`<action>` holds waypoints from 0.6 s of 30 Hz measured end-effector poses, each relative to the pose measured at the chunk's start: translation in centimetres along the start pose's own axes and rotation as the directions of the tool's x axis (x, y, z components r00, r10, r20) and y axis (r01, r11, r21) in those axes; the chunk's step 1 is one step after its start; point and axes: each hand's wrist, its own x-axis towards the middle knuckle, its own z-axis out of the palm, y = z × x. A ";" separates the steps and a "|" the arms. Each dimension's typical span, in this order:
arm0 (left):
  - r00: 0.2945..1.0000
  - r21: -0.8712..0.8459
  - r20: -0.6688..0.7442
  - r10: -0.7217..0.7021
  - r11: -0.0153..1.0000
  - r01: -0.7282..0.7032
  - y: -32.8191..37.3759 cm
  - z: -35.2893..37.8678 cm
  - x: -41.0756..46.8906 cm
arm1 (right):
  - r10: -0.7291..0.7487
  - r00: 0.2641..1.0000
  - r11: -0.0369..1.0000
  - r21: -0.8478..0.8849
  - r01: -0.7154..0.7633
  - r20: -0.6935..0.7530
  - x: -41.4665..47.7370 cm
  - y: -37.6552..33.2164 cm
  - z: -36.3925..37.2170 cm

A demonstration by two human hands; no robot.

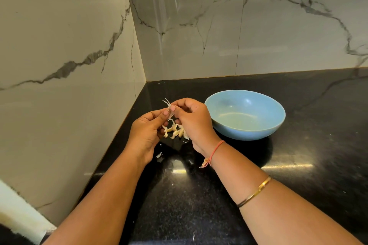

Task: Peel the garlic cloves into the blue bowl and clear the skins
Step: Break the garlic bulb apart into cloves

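Both hands meet above the black counter, left of the blue bowl (245, 114). My left hand (146, 135) and my right hand (194, 120) pinch one garlic clove (169, 110) between their fingertips, and thin white skin sticks up from it. A small heap of garlic cloves (176, 131) lies on the counter just under the hands, partly hidden by my right hand. I see nothing lying inside the bowl.
The black stone counter (298, 165) runs into a corner of marble-patterned walls (69, 45) at the left and back. Bits of skin (159, 154) lie near my left wrist, and another sliver (193, 236) lies near the front edge.
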 end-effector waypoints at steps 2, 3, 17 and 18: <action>1.000 -0.002 0.015 -0.013 1.000 0.013 -0.1 0.0 0.1 | 0.028 0.999 0.998 0.061 -0.029 0.019 0.1 -0.1 -0.1; 1.000 -0.008 0.022 -0.020 1.000 0.021 -0.1 0.0 0.1 | 0.025 0.999 0.997 0.072 -0.027 0.023 0.1 -0.1 -0.1; 0.996 -0.119 0.048 -0.073 0.990 0.078 0.2 0.1 0.0 | 0.080 0.985 0.938 0.323 -0.127 0.156 0.2 -0.2 -0.3; 0.996 -0.129 0.049 -0.078 0.988 0.083 0.2 0.1 0.0 | 0.081 0.983 0.931 0.339 -0.133 0.162 0.2 -0.2 -0.3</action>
